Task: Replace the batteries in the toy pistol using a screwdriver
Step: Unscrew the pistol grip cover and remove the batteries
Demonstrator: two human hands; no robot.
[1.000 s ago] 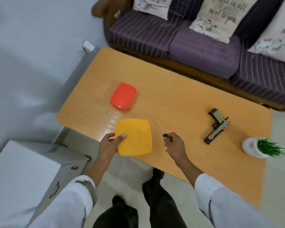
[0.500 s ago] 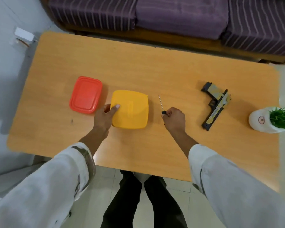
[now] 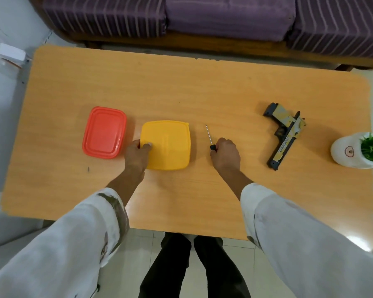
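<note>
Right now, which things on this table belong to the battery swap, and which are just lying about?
In the job:
toy pistol, untouched on the table
screwdriver, gripped by the right hand
yellow container, held by the left hand; probably part of it, contents not visible

Lying about:
red container
potted plant
sofa behind the table

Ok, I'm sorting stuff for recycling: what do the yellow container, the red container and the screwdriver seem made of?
Yellow container: likely moulded plastic, satin, uniform colour, rounded corners.
Red container: same sort of plastic, stepped ridges moulded into its lid.
Screwdriver: thin grey shaft, probably bare metal; black handle perhaps plastic, mostly hidden in the right hand.
</note>
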